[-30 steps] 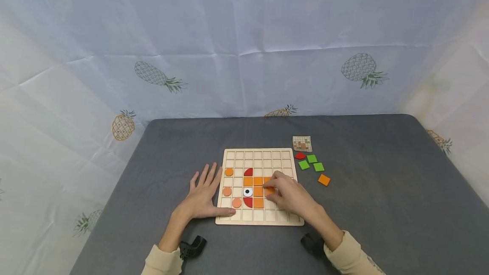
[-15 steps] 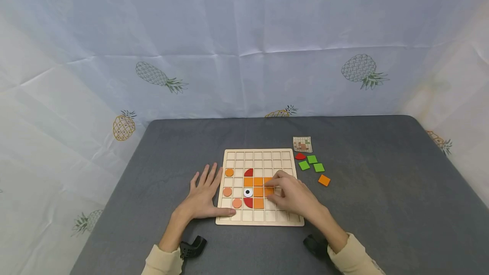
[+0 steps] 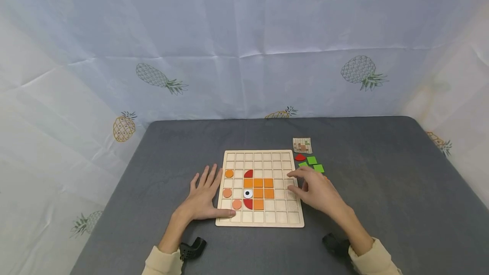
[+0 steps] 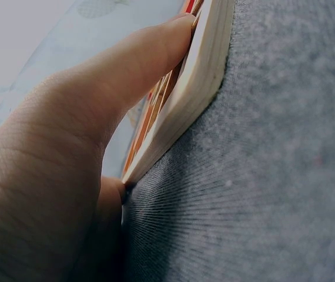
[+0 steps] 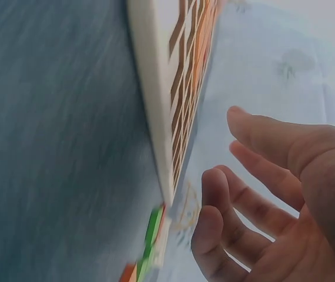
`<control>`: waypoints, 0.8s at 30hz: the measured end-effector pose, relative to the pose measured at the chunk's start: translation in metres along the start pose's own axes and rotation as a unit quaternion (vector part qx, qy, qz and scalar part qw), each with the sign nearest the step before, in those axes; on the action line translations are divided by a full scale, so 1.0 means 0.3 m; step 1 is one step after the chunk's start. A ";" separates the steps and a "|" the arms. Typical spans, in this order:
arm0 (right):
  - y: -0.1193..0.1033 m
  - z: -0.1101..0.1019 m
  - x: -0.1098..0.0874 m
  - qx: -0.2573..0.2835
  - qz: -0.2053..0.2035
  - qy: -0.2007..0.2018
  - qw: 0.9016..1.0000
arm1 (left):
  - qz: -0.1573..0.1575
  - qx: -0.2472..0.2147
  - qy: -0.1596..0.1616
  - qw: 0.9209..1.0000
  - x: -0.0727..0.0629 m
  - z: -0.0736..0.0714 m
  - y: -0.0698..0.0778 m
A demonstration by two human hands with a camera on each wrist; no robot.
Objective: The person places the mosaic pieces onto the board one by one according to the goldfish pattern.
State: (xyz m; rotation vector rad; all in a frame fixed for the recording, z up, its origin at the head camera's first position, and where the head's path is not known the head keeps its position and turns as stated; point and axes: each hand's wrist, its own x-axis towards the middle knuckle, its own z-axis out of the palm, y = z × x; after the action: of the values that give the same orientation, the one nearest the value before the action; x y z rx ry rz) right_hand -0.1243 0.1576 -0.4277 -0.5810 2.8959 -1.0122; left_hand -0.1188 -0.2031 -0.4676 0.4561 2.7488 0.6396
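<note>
A pale wooden grid board (image 3: pixel 280 217) lies on the grey table. Set in its cells are several orange square tiles (image 3: pixel 258 193), a white eye disc (image 3: pixel 248 193), red quarter-circle pieces (image 3: pixel 248 174) and orange or peach discs (image 3: pixel 229 173). My left hand (image 3: pixel 202 196) lies spread along the board's left side, its thumb over the lower-left corner; the left wrist view shows that thumb on the board's edge (image 4: pixel 182 120). Over the right edge hovers my right hand (image 3: pixel 320 191), thumb and fingers apart and nothing between them, as the right wrist view also shows.
Beyond the right hand lie several green square tiles (image 3: pixel 311 160) and a red piece (image 3: pixel 300 157). A loose orange tile is mostly hidden behind that hand. A small pattern card (image 3: pixel 302 145) sits at the board's upper right. A pineapple-print cloth (image 3: pixel 244 84) hangs behind the table.
My right hand has let go of the orange tile in the board and moved right, toward the loose pieces, uncovering the orange tiles. The left hand has stayed in place.
</note>
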 end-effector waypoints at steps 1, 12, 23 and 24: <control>0.009 -0.009 -0.005 -0.005 0.002 0.008 1.000 | 0.000 0.000 -0.001 1.000 0.000 0.000 0.000; 0.095 -0.066 -0.050 -0.037 0.038 0.039 0.998 | 0.000 -0.004 0.000 1.000 -0.003 0.003 -0.003; 0.154 -0.099 -0.074 -0.058 0.068 0.054 0.995 | -0.006 0.000 0.001 1.000 0.002 0.006 -0.001; 0.159 -0.101 -0.073 -0.062 0.072 0.052 0.994 | -0.008 0.001 -0.001 1.000 0.002 0.006 0.000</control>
State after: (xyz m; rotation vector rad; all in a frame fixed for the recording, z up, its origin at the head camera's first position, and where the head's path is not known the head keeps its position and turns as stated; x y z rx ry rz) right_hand -0.1241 0.2178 -0.4349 -0.3248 3.0557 -0.8753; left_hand -0.1188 -0.2022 -0.4693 0.4355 2.7492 0.6335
